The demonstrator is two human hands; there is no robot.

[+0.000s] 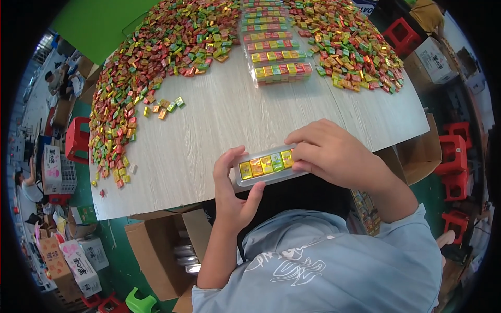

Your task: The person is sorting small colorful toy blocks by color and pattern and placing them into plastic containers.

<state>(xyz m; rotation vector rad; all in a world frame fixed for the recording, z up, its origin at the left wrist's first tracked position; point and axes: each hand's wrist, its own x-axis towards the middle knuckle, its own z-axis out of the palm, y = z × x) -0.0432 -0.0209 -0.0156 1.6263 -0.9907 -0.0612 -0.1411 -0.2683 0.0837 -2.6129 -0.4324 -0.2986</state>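
Tray pieces yellow, orange, green; table pale woodgrain

Clear plastic tray with one row of wrapped sweets.
The tray is long and narrow, with rounded corners, and it lies a little slanted at the near table edge, its right end farther from the person; whether it rests on the table cannot be told. Five shiny block-shaped sweets show well, from left: yellow, orange, yellow, green, yellow; the right hand covers the row's right end.
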